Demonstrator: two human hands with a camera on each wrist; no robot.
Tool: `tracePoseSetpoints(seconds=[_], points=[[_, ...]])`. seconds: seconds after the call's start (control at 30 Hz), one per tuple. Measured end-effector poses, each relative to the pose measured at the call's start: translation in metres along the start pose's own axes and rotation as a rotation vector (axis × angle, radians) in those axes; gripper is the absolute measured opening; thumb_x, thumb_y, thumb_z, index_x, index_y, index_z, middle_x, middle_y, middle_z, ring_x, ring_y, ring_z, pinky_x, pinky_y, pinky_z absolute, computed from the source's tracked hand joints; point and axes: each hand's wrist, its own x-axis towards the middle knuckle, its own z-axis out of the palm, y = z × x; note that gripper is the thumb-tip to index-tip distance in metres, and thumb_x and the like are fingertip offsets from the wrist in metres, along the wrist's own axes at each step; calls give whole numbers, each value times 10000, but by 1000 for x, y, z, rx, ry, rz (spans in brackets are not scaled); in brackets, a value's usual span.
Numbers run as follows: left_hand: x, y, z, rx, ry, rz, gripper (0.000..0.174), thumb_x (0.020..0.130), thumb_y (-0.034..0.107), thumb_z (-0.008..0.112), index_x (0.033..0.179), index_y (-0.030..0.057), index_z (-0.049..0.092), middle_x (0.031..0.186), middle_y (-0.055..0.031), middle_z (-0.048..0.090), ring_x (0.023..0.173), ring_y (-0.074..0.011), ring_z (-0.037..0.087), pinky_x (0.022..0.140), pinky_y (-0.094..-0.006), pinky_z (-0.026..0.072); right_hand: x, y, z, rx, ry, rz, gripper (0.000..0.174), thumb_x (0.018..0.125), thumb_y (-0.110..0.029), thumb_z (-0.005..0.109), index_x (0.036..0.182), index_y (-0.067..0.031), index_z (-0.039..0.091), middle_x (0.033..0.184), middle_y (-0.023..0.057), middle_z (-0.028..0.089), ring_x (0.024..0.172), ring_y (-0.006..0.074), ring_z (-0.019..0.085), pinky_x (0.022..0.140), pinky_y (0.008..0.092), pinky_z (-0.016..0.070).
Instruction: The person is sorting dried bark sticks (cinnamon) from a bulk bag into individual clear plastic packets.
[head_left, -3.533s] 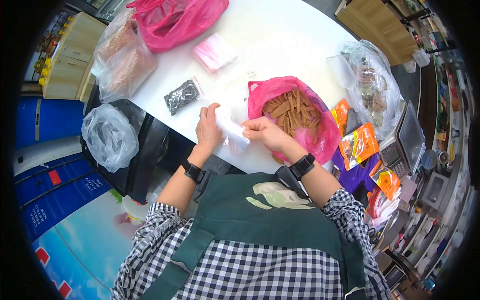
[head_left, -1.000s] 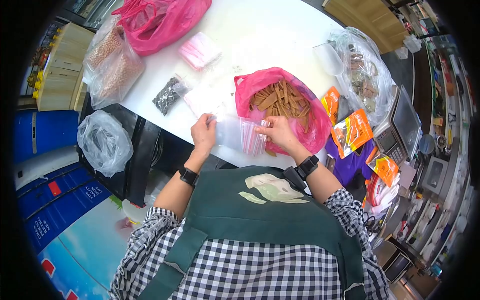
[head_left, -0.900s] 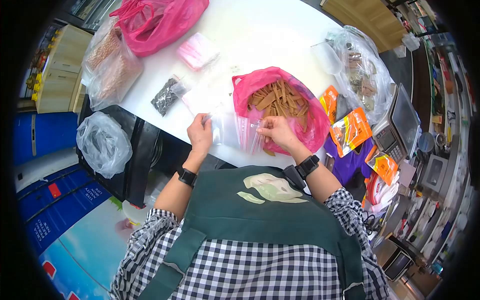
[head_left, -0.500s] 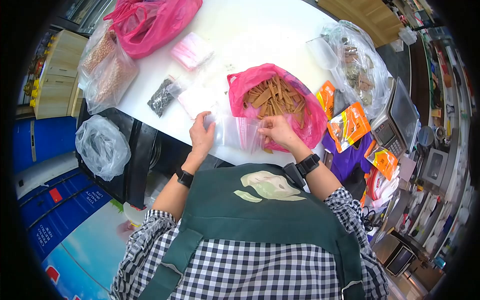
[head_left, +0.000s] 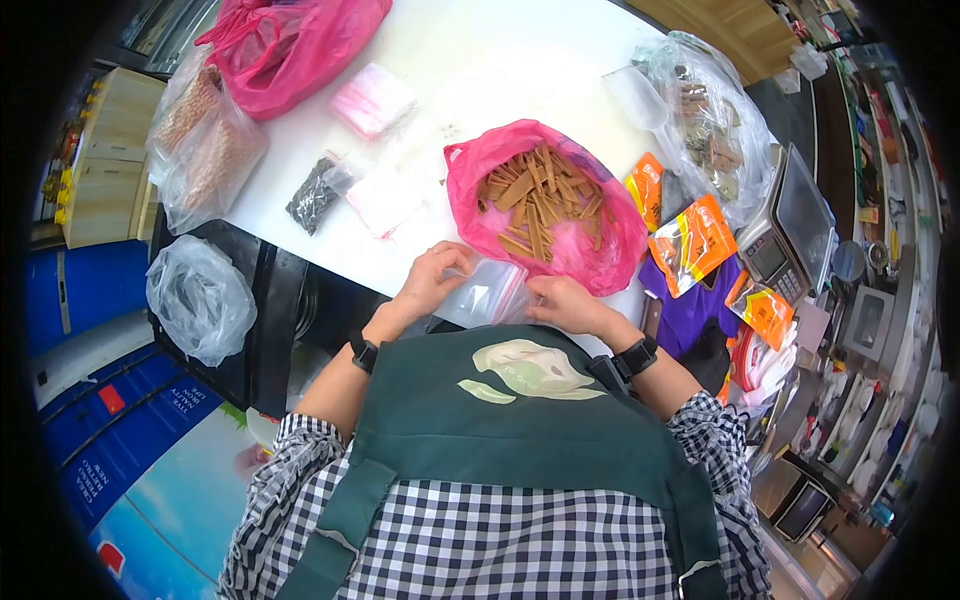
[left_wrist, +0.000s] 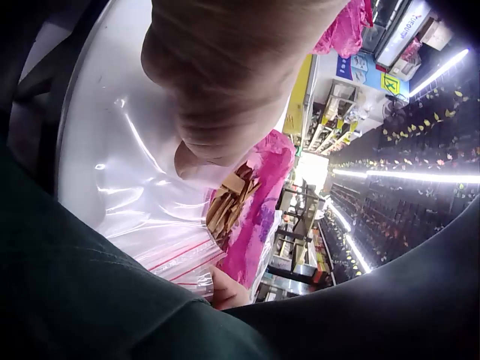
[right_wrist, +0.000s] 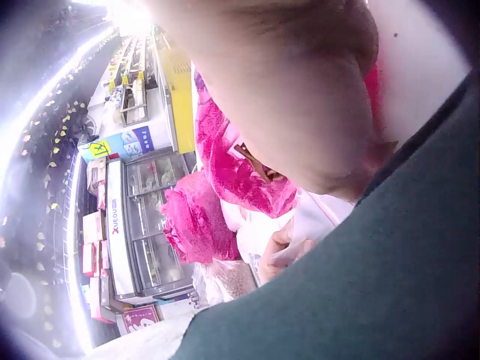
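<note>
A clear zip-lock bag [head_left: 490, 290] with red lines along its seal is stretched between both hands, just in front of the apron. My left hand [head_left: 436, 278] pinches its left end, thumb and fingers together. At the seal end, my right hand [head_left: 568, 303] grips the bag with curled fingers. In the left wrist view the bag's clear film [left_wrist: 127, 191] spreads below the left hand [left_wrist: 225, 82], with right fingertips at the red seal lines. Right behind the bag sits an open pink bag [head_left: 630, 245] full of brown bark-like strips [head_left: 540, 195].
On the white table [head_left: 500, 50] lie a small bag of dark bits [head_left: 315, 195], a stack of red-edged bags [head_left: 373, 100] and a flat clear bag [head_left: 385, 200]. Orange packets [head_left: 692, 245], a scale [head_left: 775, 255] and a clear scoop [head_left: 637, 97] stand right. Bags of pale beans [head_left: 212, 160] stand left.
Over the earlier frames the crumpled zip-lock bag was spread out flat between the hands. Now both hands have drawn it down toward the apron, turned inward, and the bag is slanted and creased.
</note>
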Motion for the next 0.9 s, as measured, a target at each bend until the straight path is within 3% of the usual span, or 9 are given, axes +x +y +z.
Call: tracePoseSetpoints(seconds=[0.1, 0.2, 0.37, 0.57, 0.67, 0.77, 0.8, 0.87, 0.9], points=[[14, 11, 1, 148, -50, 43, 168, 766, 65, 703, 909, 55, 615, 1073, -147, 614, 986, -323, 600, 837, -374, 481, -7, 15, 10, -138, 256, -190, 265, 785, -150, 685, 952, 40, 609, 1189, 204, 596, 1116, 373, 553, 972, 399, 453], [38, 14, 4, 279, -147, -62, 190, 789, 95, 681, 963, 48, 620, 1096, -180, 593, 1018, -372, 572, 876, -416, 467, -2, 29, 3, -117, 310, -154, 334, 777, -149, 692, 1040, 46, 622, 1242, 210, 567, 1171, 379, 512, 994, 418, 432], [81, 15, 7, 245, -44, 66, 286, 831, 154, 644, 1084, 24, 620, 1137, -209, 583, 1064, -400, 550, 905, -454, 452, 15, 55, -28, -129, 457, -124, 324, 778, -133, 687, 1036, 52, 623, 1196, 201, 596, 1099, 347, 572, 949, 406, 463], [85, -3, 3, 298, 73, -26, 294, 847, 158, 644, 1086, -9, 609, 1123, -195, 586, 1064, -372, 558, 918, -432, 443, 18, 45, -44, 78, 454, 165, 194, 771, -78, 690, 895, 56, 623, 860, 144, 668, 829, 255, 665, 766, 372, 523], [66, -10, 5, 430, 150, -87, 364, 787, 100, 665, 1124, -11, 581, 1085, -217, 584, 1024, -368, 573, 867, -438, 472, 19, 58, -16, 565, 440, 161, 121, 825, -61, 683, 810, 41, 619, 708, 93, 648, 677, 178, 659, 621, 329, 539], [49, 35, 8, 806, 512, 261, 446, 744, 22, 689, 1164, 53, 541, 1044, -165, 555, 866, -328, 597, 796, -429, 484, 14, 48, 2, 667, 468, 280, 168, 866, -73, 687, 756, 23, 603, 615, 68, 623, 500, 124, 606, 424, 267, 496], [45, 34, 15, 806, 512, 261, 446, 744, 22, 689, 1164, 53, 541, 1044, -165, 555, 866, -328, 597, 796, -429, 484, 14, 47, 2, 667, 467, 280, 168, 866, -73, 687, 756, 23, 603, 615, 68, 623, 500, 124, 606, 424, 267, 496], [38, 31, 27, 229, 72, 126, 387, 748, 33, 682, 1111, 55, 548, 1066, -152, 557, 835, -294, 601, 722, -381, 497, 12, 45, 4, 659, 536, 364, 195, 861, -103, 705, 742, 13, 602, 599, 67, 625, 483, 123, 603, 409, 274, 488], [38, 33, 35, 228, 73, 123, 387, 748, 33, 682, 1111, 55, 548, 1066, -152, 557, 835, -294, 601, 722, -381, 497, 12, 43, 3, 660, 533, 365, 195, 861, -103, 705, 742, 13, 602, 599, 67, 625, 483, 123, 603, 409, 274, 488]])
